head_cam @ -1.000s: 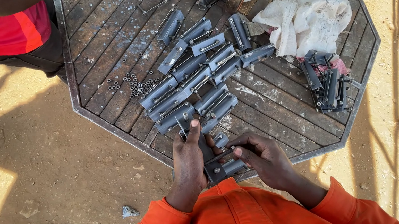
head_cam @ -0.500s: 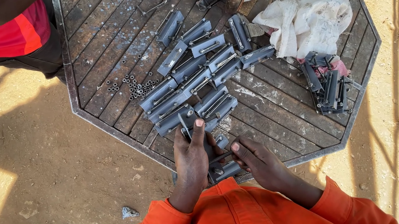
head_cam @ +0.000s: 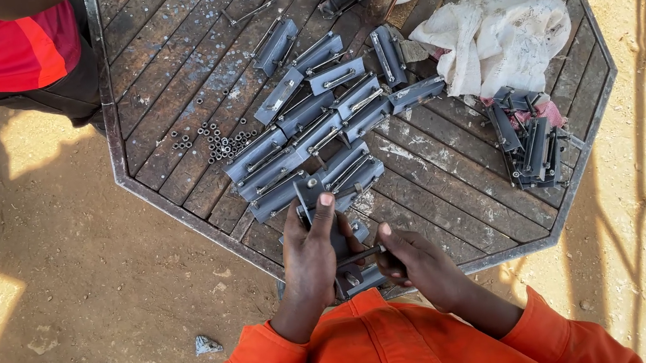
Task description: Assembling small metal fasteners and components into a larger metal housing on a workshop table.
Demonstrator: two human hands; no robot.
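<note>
My left hand [head_cam: 312,250] grips a grey metal bracket [head_cam: 337,243] at the near edge of the octagonal table [head_cam: 175,206]; my right hand [head_cam: 415,265] pinches its bolt [head_cam: 359,258]. I judge I am fitting the bolt; next it needs straight alignment.

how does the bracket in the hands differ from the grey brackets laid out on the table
The held bracket stands upright at the table edge, gripped by the left hand with the right hand at its lower end; the laid-out brackets lie flat, untouched. The held bracket is single and partly hidden; the laid-out brackets sit side by side in rows. Both are grey metal.
</note>
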